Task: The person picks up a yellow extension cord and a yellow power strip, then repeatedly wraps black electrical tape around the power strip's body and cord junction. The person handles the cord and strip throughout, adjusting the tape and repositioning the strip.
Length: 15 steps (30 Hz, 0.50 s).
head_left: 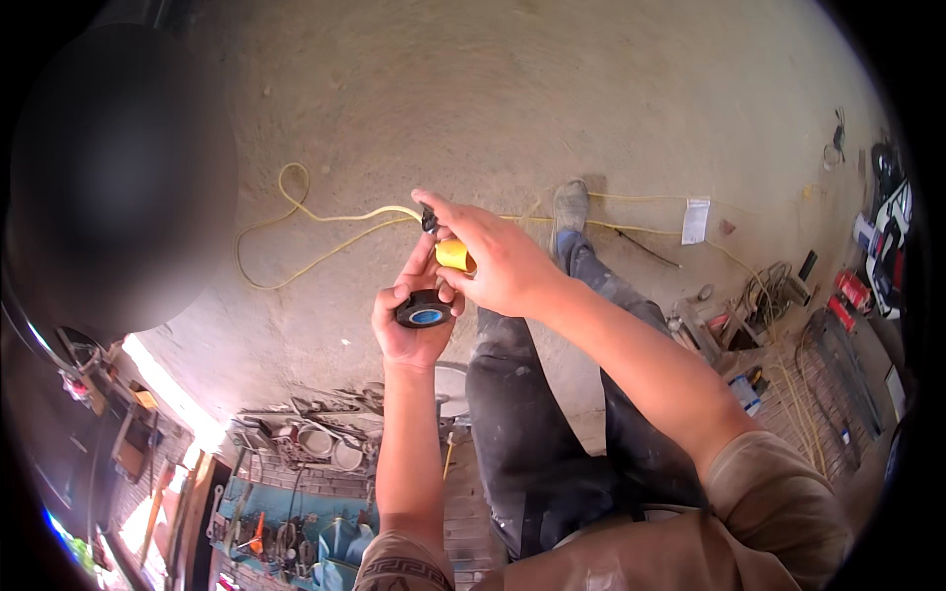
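My left hand (410, 340) is closed around a roll of black electrical tape (405, 312) with a blue core, its fingers reaching up toward the cord. Just above, my right hand (507, 258) curls round a short yellow cylinder (454, 257), whose exact kind I cannot make out. A small black piece (429, 219) sits by my right fingertips, where the yellow cord (370, 214) meets my hands. Whether that piece is tape wrapped on the cord or a fitting is too small to tell.
The yellow cord loops over the concrete floor (394, 108) and runs on to the right past my shoe (571, 205). A paper sheet (695, 221) lies there. A large dark rounded shape (118, 177) fills the left. Tools and a cable coil (778, 288) lie around.
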Motion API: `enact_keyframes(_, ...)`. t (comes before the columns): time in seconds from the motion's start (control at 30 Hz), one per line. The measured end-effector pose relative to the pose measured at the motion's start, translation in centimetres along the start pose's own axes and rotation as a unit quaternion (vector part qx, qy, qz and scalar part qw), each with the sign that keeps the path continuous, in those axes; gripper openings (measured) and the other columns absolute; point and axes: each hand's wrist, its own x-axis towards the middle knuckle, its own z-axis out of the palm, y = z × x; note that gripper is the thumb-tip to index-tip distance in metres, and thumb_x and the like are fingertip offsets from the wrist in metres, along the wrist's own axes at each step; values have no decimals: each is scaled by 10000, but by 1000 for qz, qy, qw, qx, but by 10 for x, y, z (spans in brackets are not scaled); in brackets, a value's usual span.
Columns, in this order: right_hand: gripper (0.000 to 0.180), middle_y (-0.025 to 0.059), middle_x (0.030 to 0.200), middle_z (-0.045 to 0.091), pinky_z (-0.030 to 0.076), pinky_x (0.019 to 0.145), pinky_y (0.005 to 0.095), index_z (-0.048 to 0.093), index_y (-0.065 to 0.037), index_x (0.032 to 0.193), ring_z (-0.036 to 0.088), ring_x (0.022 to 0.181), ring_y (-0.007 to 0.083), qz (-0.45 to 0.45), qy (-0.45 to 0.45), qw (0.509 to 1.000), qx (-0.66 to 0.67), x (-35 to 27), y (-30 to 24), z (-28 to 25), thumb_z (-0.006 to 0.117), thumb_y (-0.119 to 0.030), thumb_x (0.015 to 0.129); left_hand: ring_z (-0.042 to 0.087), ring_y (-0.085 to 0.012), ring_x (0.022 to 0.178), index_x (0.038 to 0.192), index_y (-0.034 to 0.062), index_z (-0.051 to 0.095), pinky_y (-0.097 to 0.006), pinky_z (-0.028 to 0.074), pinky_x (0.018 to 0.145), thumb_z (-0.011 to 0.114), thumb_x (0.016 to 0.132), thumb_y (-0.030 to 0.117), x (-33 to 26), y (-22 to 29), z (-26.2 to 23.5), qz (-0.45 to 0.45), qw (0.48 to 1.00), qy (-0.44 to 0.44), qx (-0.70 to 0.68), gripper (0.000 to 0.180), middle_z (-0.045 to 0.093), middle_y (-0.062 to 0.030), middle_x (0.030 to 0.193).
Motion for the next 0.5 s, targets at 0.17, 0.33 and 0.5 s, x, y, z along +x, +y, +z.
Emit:
enact_keyframes(0.17,928,110,1077,667,558,881,415,387,-166,1582,645,1043,303,-30,12,999,-35,-20,-15,-30,804,-37,762,590,-112,820,1519,-18,429,-292,479,672,674,817,341,-13,-6,17,-39,993,-11,-107,826,595,-102,1326)
enact_keyframes(0.33,873,107,1081,674,574,845,409,438,-172,1553,663,1022,306,6,106,994,3,-44,-19,-71,803,-44,771,577,-106,870,1584,-43,327,-281,468,735,665,829,368,-16,-2,64,-49,998,-29,-30,924,477,-176,1540)
enact_keyframes(0.5,836,102,1087,689,574,854,398,409,-178,1550,699,956,301,93,114,981,126,-98,-22,-164,779,-71,808,576,-97,887,1598,-66,264,-270,463,734,667,861,294,-27,8,153,-23,997,31,64,914,413,-199,1583)
